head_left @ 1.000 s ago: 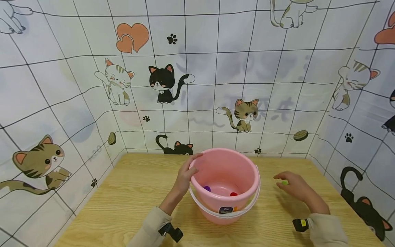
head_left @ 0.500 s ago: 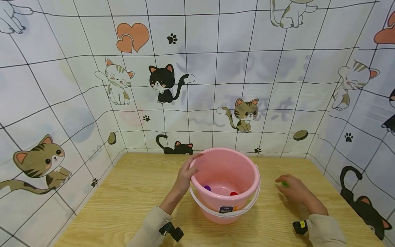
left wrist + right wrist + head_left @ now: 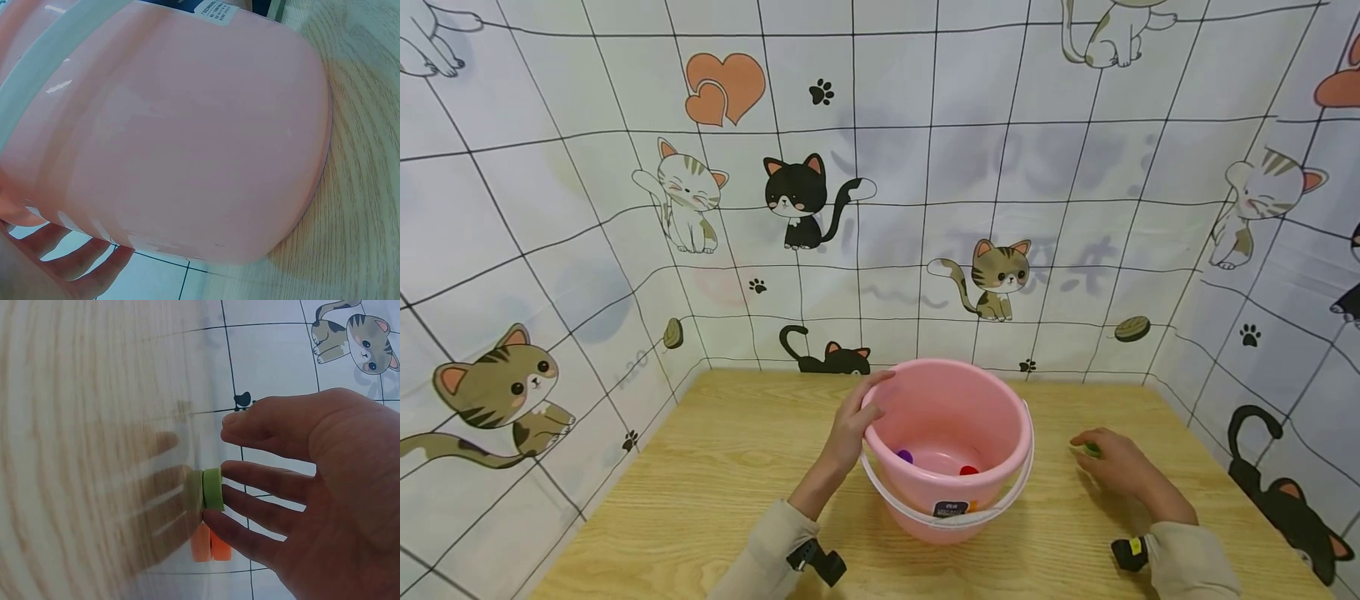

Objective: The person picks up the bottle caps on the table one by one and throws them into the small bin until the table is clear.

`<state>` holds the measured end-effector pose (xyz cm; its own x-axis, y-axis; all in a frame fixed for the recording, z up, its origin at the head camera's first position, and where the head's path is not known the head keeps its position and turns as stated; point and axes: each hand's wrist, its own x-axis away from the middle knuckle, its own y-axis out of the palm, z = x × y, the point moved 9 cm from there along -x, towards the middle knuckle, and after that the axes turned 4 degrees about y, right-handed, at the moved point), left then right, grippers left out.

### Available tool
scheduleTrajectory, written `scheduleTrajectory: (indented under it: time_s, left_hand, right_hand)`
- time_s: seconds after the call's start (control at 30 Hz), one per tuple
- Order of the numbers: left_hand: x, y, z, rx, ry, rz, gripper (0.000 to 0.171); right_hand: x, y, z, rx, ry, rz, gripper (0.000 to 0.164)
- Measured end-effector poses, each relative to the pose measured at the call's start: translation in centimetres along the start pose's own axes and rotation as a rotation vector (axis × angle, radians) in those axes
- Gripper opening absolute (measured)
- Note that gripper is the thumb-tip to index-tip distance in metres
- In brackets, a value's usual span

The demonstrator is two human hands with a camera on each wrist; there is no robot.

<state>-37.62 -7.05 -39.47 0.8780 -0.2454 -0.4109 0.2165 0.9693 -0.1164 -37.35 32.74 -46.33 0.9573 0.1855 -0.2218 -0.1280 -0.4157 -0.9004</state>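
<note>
My left hand point(image 3: 853, 425) grips the left rim of a pink bucket point(image 3: 951, 492), thumb inside and fingers along the outside. A purple piece point(image 3: 904, 457) and a red piece point(image 3: 968, 471) lie at the bottom of the bucket. To the right of it, my right hand point(image 3: 1116, 462) reaches low over the table with its fingertips right at a small green disc point(image 3: 213, 489). In the right wrist view the fingers are extended and the thumb stands apart from them. An orange piece point(image 3: 220, 544) shows just past the disc; in the head view the hand hides it.
The bucket's white handle point(image 3: 940, 523) hangs down at its front. Under everything is a wood-grain table point(image 3: 737, 467), bordered at the back and sides by a white cat-print curtain point(image 3: 895, 183). A black wrist camera point(image 3: 1129, 552) sits at my right cuff.
My right hand has come down slightly and moved a little right, its fingers now closer over the green disc. The left hand and bucket keep their place.
</note>
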Motion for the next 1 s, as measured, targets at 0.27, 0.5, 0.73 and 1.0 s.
scheduleTrajectory:
  time_s: [0.27,0.5,0.73,1.0]
  left_hand:
    - [-0.04,0.05,-0.08,0.006,0.003,0.002,0.057]
    - [-0.07,0.17,-0.03,0.010,0.007,-0.007,0.057]
    - [-0.06,0.16,0.00,0.007,0.006,-0.007,0.058]
    - [-0.07,0.05,-0.04,0.005,0.002,0.003,0.058]
  right_hand:
    - [-0.05,-0.30,-0.12,0.010,0.019,0.001,0.023]
    - [0.04,-0.22,0.26,-0.003,0.027,-0.004,0.022]
    - [0.06,-0.26,0.15,0.007,0.026,-0.004,0.021]
    - [-0.06,-0.64,-0.33,0.012,0.062,-0.020,0.021]
